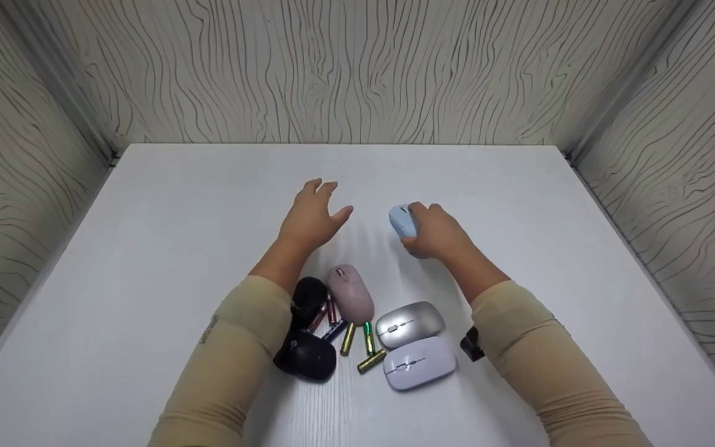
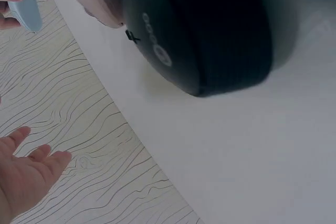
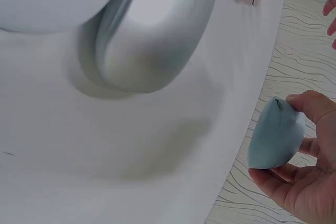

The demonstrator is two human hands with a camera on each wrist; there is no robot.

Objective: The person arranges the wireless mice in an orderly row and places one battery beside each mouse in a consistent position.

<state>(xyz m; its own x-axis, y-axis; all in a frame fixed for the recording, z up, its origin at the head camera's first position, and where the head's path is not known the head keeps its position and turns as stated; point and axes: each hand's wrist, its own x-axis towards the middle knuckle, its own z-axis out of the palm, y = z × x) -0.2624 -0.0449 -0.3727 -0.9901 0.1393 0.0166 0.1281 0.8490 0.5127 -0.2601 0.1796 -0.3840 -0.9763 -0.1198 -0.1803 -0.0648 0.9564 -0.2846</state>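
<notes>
In the head view my right hand (image 1: 437, 233) grips a light blue computer mouse (image 1: 403, 221) over the table, right of the middle. The right wrist view shows the blue mouse (image 3: 277, 134) pinched between thumb and fingers. My left hand (image 1: 313, 217) holds nothing; its fingers are spread, the thumb pointing toward the blue mouse. Nearest below the left hand lies a pink mouse (image 1: 350, 294). Beside it, partly hidden by the left sleeve, are a black mouse (image 1: 309, 302) and a second black mouse (image 1: 308, 356).
A silver mouse (image 1: 411, 324) and a white mouse (image 1: 420, 364) lie side by side near the right forearm. Several batteries, among them a gold battery (image 1: 348, 339) and a green battery (image 1: 368, 338), lie between the mice. Wood-patterned walls (image 1: 345, 74) enclose the white table (image 1: 146, 248).
</notes>
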